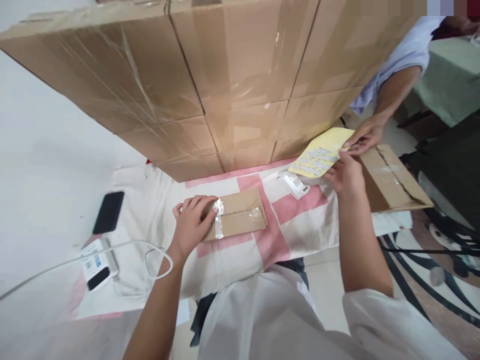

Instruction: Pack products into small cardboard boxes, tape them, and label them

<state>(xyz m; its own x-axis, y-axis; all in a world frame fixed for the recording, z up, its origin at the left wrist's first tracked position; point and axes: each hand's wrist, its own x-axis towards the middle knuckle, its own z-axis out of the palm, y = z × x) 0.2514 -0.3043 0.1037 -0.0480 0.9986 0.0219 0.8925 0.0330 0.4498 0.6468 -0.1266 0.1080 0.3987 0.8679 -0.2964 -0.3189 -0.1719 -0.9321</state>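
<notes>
Left hand (193,220) is pinning the taped parcel (238,215) flat. Right hand (347,172), up right of the parcel, is pinching the sticker sheet (322,152) a co-worker's hand (365,135) is holding too; peeling slowly is probably best.

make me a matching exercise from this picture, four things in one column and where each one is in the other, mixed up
Things:
1. small taped brown cardboard parcel
2. yellow sheet of white stickers
3. black flat phone
4. white power bank with a white cable

Places:
A. alone on the white surface at far left, screen dark
B. under the left hand, on the pink and white cloth
C. nearest the bottom left corner, below the phone
D. pinched between the right hand and another person's hand

Pairs: 1-B, 2-D, 3-A, 4-C
</notes>
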